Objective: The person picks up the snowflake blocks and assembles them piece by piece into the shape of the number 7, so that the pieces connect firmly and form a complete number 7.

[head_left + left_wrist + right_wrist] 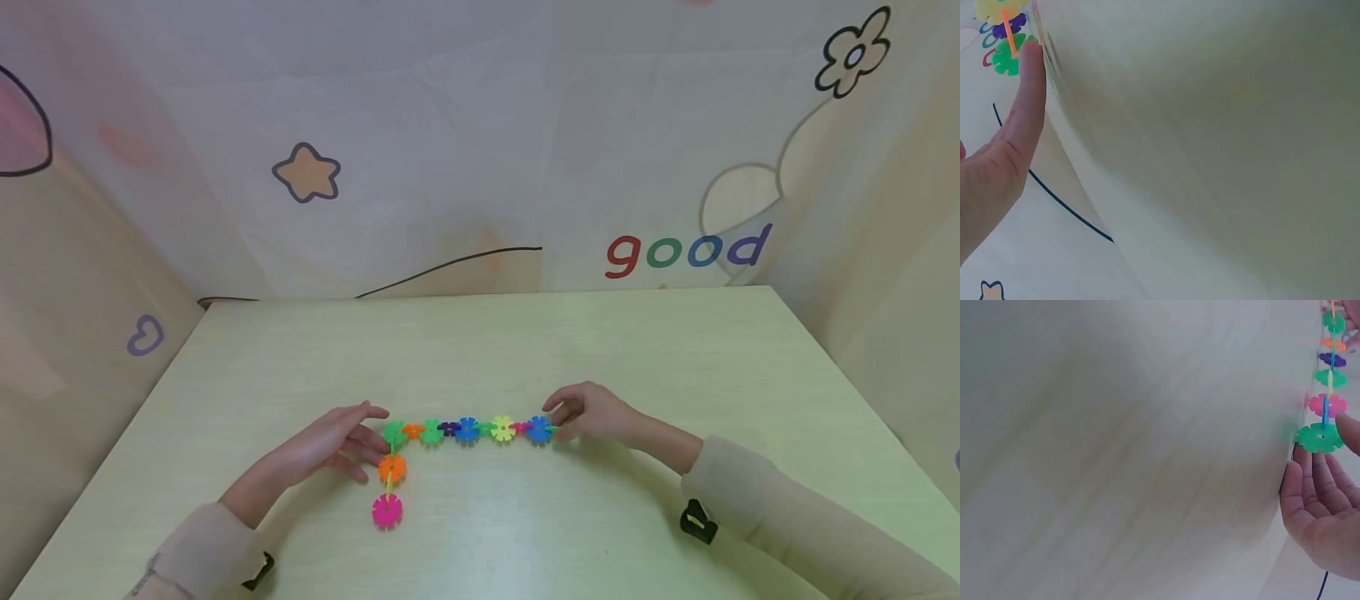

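A chain of notched, snowflake-shaped plastic discs lies across the table in an L shape. From the green corner disc (395, 433), a short leg with an orange disc (392, 469) and a pink disc (387, 512) comes toward me. The long row runs right to a blue disc (538, 430) and a green end disc (1319, 439). At the corner, my left hand (337, 442) has its fingers stretched out, fingertips right at the green disc. Around the far right end, my right hand (592, 412) holds its fingers loosely bent, fingertips and thumb close against the green end disc.
The pale wooden table (600, 517) reaches back to a printed curtain (450, 167). Curtain panels also flank it on both sides. Light sleeves cover both forearms, with a black strap piece (698, 522) hanging at the right one.
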`<state>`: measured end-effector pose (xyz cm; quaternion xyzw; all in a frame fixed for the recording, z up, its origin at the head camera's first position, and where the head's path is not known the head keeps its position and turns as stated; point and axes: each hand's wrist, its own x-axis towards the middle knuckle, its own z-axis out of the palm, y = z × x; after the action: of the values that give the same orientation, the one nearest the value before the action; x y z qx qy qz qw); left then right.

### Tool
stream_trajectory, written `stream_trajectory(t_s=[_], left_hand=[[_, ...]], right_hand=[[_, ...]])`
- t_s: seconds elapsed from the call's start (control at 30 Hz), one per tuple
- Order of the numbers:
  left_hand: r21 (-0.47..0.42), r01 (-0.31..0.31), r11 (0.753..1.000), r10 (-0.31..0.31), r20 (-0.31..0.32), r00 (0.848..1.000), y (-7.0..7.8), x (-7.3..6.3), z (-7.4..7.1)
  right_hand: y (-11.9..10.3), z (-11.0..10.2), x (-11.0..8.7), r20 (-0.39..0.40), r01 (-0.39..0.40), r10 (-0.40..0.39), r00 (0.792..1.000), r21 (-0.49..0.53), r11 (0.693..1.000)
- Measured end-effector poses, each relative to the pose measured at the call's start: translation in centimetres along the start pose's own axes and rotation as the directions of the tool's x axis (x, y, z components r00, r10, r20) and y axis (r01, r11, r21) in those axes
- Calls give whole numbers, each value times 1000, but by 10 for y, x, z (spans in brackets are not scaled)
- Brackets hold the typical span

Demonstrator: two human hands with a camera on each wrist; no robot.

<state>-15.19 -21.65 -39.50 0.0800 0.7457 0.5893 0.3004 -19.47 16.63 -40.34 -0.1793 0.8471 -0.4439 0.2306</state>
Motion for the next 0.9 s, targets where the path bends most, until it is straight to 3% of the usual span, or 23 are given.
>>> stream_trajectory(t_s=[0.2,0.47,0.9], left_hand=[[80,-7,997,11,-46,999,5,15,0],[77,-4,997,13,-114,993,12,41,1],[129,-5,992,18,-97,995,30,88,3]], right_hand=[[-3,2,-9,57,49,-47,997,-33,998],[-4,8,-18,130,54,-47,990,-49,997],[-7,18,-28,186,31,-21,982,-51,998]])
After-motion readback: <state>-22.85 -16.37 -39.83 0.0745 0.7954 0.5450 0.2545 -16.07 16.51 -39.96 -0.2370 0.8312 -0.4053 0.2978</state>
